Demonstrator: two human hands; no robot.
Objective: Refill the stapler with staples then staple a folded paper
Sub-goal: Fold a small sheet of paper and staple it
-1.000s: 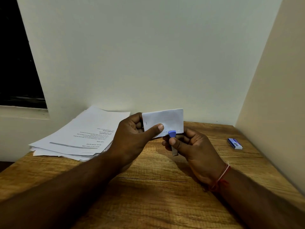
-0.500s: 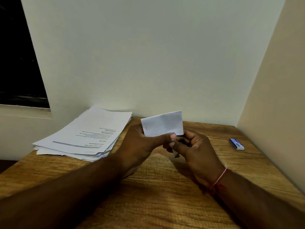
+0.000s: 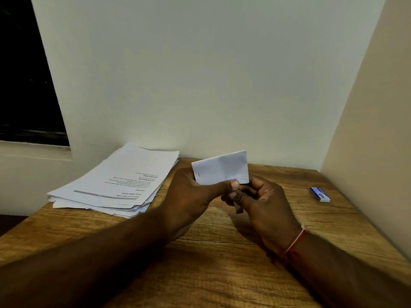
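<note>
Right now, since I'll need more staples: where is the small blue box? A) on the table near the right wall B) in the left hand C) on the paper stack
A: the small blue box lies on the table by the right wall.

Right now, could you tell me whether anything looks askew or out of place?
Only the paper stack at the far left of the table: its sheets sit unevenly, lower pages poking out along the near edge. Nothing looks spilled.

Both forearms bare, no sleeves; a thin red-and-white thread bracelet [image 3: 294, 242] circles the right wrist.
</note>
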